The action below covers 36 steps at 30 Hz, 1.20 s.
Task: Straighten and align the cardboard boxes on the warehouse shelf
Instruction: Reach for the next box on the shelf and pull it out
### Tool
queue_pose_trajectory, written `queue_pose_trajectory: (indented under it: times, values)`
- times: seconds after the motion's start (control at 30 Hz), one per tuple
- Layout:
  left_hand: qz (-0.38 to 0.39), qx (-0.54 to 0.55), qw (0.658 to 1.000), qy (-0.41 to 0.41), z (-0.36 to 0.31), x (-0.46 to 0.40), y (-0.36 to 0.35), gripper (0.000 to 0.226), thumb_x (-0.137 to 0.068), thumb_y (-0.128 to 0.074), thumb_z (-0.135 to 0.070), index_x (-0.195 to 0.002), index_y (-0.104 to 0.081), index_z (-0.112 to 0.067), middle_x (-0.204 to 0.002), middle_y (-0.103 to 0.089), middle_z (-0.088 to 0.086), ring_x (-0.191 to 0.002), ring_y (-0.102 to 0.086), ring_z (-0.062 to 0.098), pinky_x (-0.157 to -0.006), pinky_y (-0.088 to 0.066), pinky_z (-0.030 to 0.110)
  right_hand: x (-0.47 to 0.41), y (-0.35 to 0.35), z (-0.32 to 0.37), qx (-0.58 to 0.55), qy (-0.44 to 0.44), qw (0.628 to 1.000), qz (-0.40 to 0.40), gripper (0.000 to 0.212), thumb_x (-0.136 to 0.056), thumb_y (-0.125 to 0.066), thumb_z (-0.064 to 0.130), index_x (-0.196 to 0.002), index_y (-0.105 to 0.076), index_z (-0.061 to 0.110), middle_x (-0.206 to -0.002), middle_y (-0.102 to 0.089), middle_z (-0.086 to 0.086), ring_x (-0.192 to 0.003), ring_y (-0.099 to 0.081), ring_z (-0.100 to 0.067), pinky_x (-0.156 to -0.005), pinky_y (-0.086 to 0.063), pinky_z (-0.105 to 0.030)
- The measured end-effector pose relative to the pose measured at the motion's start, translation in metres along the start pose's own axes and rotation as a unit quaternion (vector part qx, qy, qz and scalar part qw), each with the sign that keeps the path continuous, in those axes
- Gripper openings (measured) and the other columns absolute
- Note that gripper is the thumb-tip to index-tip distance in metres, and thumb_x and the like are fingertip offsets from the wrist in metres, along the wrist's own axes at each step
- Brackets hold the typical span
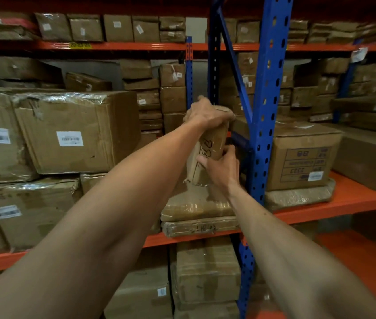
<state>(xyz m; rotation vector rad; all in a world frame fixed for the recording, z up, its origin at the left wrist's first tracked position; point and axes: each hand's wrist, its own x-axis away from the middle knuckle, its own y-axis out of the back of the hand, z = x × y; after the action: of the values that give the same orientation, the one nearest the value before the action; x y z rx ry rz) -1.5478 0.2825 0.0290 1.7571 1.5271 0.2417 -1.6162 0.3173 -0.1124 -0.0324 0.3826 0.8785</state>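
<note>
Blue upright [265, 125] beside held box [212, 146]

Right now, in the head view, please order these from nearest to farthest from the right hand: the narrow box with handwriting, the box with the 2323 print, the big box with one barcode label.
1. Narrow box with handwriting: held in the right hand.
2. Box with the 2323 print: right of the blue upright.
3. Big box with one barcode label: far left.

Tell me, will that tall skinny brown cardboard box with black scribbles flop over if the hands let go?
Probably: the tall narrow brown cardboard box stands on end, leaning. Its torn bottom edge suggests soft card. Both hands steady it, so maybe top-heavy.
</note>
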Motion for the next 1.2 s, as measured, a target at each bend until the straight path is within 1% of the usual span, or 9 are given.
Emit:
queue_pose_trajectory:
  times: [0.27,0.37,0.47,0.7,0.83,0.9,1.0,1.13,1.2]
  values:
    - [0.071,0.102,0.955,0.268,0.112,-0.011,-0.031,0.067,-0.095,-0.047,-0.06,-0.135,-0.055,-0.007,-0.132,-0.062,0.017,-0.119,-0.061,0.036,-0.095,-0.054,0.049,0.004,-0.021,-0.032,-0.211,-0.157,0.965,-0.018,0.06,-0.078,-0.091,0.032,-0.121,-0.052,0.018,-0.11,-0.068,-0.001,-0.088,-0.066,-0.01,-0.072,-0.055,-0.029]
    - [0.128,0.278,0.868,0.391,0.135,0.024,-0.04,0.051,-0.097,-0.057,-0.051,-0.118,-0.055,-0.005,-0.111,-0.064,0.024,-0.1,-0.062,0.045,-0.077,-0.058,0.061,0.003,-0.025,-0.034,-0.281,-0.198,0.939,-0.015,0.078,-0.067,-0.096,0.036,-0.13,-0.056,0.016,-0.12,-0.075,-0.012,-0.097,-0.078,-0.026,-0.073,-0.068,-0.043]
    - [0.123,0.411,0.814,0.391,0.142,0.023,-0.052,0.036,-0.099,-0.058,-0.043,-0.111,-0.06,-0.009,-0.108,-0.069,0.02,-0.107,-0.064,0.037,-0.101,-0.052,0.055,0.007,-0.012,-0.038,-0.263,-0.208,0.941,0.035,0.088,-0.074,-0.094,0.038,-0.146,-0.053,0.011,-0.133,-0.07,-0.018,-0.116,-0.072,-0.034,-0.085,-0.066,-0.046]
    - [0.078,0.355,0.867,0.34,0.172,0.002,-0.07,0.043,-0.091,-0.066,-0.034,-0.128,-0.054,-0.017,-0.109,-0.073,0.016,-0.092,-0.074,0.034,-0.077,-0.062,0.048,-0.009,0.033,-0.065,-0.194,-0.218,0.956,-0.009,0.134,-0.067,-0.095,0.054,-0.168,-0.012,0.024,-0.168,-0.034,-0.013,-0.149,-0.043,-0.036,-0.122,-0.037,-0.057]
    - [0.095,0.186,0.932,0.297,0.185,0.01,-0.06,0.071,-0.088,-0.067,-0.055,-0.141,-0.049,-0.011,-0.129,-0.063,0.015,-0.113,-0.064,0.038,-0.097,-0.055,0.052,-0.036,0.027,-0.123,-0.05,-0.198,0.977,0.064,0.161,-0.019,-0.083,0.092,-0.16,-0.04,0.026,-0.159,-0.051,-0.004,-0.146,-0.048,-0.033,-0.118,-0.042,-0.058]
    - [0.151,0.015,0.964,0.217,0.184,0.02,-0.054,0.094,-0.073,-0.078,-0.066,-0.141,-0.049,-0.01,-0.137,-0.057,0.009,-0.121,-0.059,0.035,-0.102,-0.051,0.05,-0.017,0.025,-0.103,0.022,-0.178,0.98,0.091,0.146,-0.034,-0.082,0.09,-0.158,-0.044,0.022,-0.157,-0.053,-0.006,-0.145,-0.047,-0.034,-0.119,-0.041,-0.054]
    - [0.193,-0.168,0.961,0.104,0.191,0.027,-0.055,0.064,-0.077,-0.087,-0.039,-0.126,-0.059,-0.009,-0.123,-0.064,0.008,-0.108,-0.061,0.024,-0.097,-0.053,0.038,-0.001,0.019,-0.08,0.089,-0.158,0.978,0.105,0.094,-0.086,-0.077,0.056,-0.161,-0.038,0.014,-0.162,-0.046,-0.011,-0.152,-0.038,-0.035,-0.121,-0.033,-0.045]
    - [0.126,-0.321,0.939,0.004,0.207,0.029,-0.056,0.032,-0.092,-0.075,-0.022,-0.119,-0.066,-0.007,-0.116,-0.068,0.011,-0.09,-0.061,0.021,-0.084,-0.054,0.034,-0.014,0.008,-0.082,0.122,-0.144,0.973,0.135,0.079,-0.095,-0.071,0.049,-0.159,-0.039,0.015,-0.16,-0.048,-0.012,-0.152,-0.038,-0.036,-0.122,-0.032,-0.047]
    - [0.108,-0.447,0.885,-0.07,0.208,0.028,-0.057,0.034,-0.096,-0.069,-0.028,-0.124,-0.066,-0.01,-0.13,-0.06,0.014,-0.109,-0.06,0.026,-0.095,-0.05,0.038,-0.017,0.003,-0.08,0.131,-0.144,0.97,0.146,0.074,-0.097,-0.07,0.046,-0.157,-0.041,0.013,-0.158,-0.051,-0.012,-0.15,-0.041,-0.035,-0.12,-0.033,-0.047]
